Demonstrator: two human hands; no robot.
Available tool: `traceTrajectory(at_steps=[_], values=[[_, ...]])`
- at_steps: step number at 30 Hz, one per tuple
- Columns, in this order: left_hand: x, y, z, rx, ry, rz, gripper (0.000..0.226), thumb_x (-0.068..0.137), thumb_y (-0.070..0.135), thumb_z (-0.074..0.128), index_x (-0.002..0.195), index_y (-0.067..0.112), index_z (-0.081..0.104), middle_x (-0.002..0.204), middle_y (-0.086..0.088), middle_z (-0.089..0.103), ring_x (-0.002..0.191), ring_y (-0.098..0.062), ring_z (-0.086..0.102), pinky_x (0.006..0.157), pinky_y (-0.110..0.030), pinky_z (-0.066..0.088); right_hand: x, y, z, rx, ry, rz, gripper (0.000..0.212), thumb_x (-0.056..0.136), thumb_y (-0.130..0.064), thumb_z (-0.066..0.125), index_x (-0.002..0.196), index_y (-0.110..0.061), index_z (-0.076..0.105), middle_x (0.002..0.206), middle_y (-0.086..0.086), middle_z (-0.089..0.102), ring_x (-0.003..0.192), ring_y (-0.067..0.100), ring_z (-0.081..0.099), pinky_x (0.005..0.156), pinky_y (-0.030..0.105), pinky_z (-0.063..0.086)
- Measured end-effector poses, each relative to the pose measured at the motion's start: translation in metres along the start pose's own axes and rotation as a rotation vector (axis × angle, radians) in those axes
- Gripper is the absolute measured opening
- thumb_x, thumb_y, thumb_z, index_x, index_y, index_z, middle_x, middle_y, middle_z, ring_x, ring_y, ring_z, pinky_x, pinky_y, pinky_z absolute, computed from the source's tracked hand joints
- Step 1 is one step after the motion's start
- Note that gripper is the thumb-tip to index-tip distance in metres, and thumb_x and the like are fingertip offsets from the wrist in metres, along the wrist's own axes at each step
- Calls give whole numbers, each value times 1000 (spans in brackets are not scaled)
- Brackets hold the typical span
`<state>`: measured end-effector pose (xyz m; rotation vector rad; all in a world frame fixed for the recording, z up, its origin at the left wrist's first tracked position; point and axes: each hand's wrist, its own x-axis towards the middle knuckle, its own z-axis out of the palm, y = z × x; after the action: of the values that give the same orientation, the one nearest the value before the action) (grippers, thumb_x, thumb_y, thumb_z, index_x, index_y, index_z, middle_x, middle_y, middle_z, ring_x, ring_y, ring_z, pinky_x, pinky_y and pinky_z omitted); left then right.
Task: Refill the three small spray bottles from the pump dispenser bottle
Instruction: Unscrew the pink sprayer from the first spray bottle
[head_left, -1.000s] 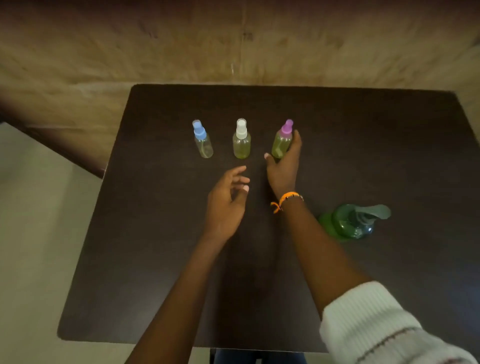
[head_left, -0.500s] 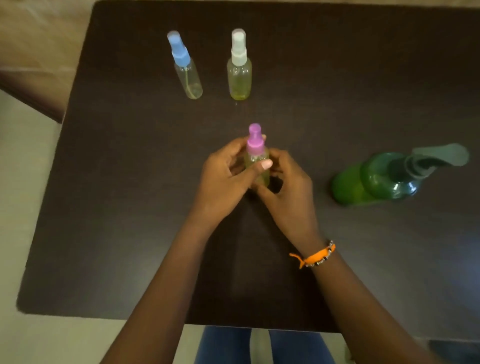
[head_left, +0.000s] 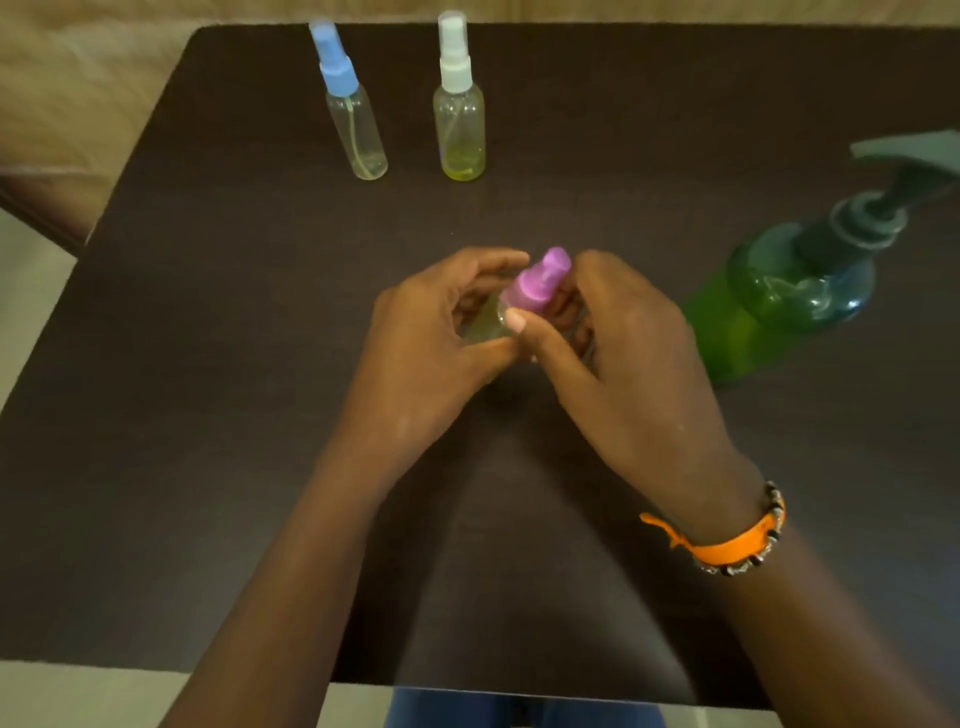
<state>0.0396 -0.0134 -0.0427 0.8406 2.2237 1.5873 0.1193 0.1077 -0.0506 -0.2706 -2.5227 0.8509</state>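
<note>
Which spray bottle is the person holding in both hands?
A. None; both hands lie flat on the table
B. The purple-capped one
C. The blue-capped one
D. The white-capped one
B: the left hand and the right hand curl round the purple-capped spray bottle, while the blue-capped bottle and the white-capped bottle stand untouched farther back.

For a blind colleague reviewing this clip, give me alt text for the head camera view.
Both hands, left hand and right hand, hold a purple-capped spray bottle over a dark table. Blue-capped bottle and white-capped bottle stand behind; green pump dispenser at right.
</note>
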Motion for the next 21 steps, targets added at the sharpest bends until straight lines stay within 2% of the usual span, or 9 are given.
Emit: traceTrajectory(at_steps=[3, 5, 7, 10, 13, 17, 21], values=[[-7, 1, 2, 37, 48, 12, 53, 61, 19, 74, 112, 17, 62, 104, 8, 68, 95, -1, 65, 88, -29, 54, 0, -6, 2, -118, 67, 5, 40, 85, -60, 45, 75, -22, 54, 66, -11, 44, 59, 9, 43, 45, 25, 28], [-10, 2, 4, 82, 86, 34, 46, 58, 26, 74, 103, 19, 63, 99, 11, 67, 91, -2, 65, 84, -29, 55, -2, -11, 4, -150, 121, 42, 47, 82, -64, 49, 58, -26, 38, 52, -10, 33, 50, 11, 37, 42, 23, 19], [-14, 1, 9, 69, 114, 45, 35, 59, 21, 76, 92, 19, 64, 92, 9, 68, 87, -4, 66, 81, -29, 55, -4, -14, 4, -195, 165, 74, 54, 81, -61, 51, 51, -26, 24, 47, -9, 26, 48, 15, 35, 43, 21, 14], [-24, 6, 17, -19, 148, 31, 30, 56, 17, 79, 81, 22, 63, 81, 8, 69, 81, -7, 68, 77, -25, 54, -7, -17, -5, -225, 181, 91, 56, 82, -56, 49, 47, -22, 22, 44, -6, 24, 49, 22, 37, 44, 22, 13], [-35, 17, 21, -66, 170, 56, 26, 56, 18, 79, 80, 17, 67, 79, 1, 71, 76, -14, 68, 73, -31, 55, -8, -17, -24, -158, 145, 31, 60, 82, -56, 48, 43, -17, 25, 39, -5, 27, 42, 17, 31, 43, 28, 15], [-46, 34, 21, -144, 51, 53, 30, 56, 4, 85, 82, 9, 69, 81, -11, 73, 73, -12, 66, 72, -33, 56, -13, -9, -41, 22, 37, -34, 62, 77, -63, 39, 42, -12, 45, 35, -7, 44, 40, 12, 42, 45, 29, 27], [-60, 44, 22, -185, 1, 43, 33, 60, -2, 83, 89, -4, 69, 87, -18, 72, 77, -13, 66, 75, -29, 56, -19, -6, -48, 191, -65, -98, 55, 78, -59, 44, 41, -20, 31, 38, -7, 28, 42, 9, 28, 46, 27, 22]])
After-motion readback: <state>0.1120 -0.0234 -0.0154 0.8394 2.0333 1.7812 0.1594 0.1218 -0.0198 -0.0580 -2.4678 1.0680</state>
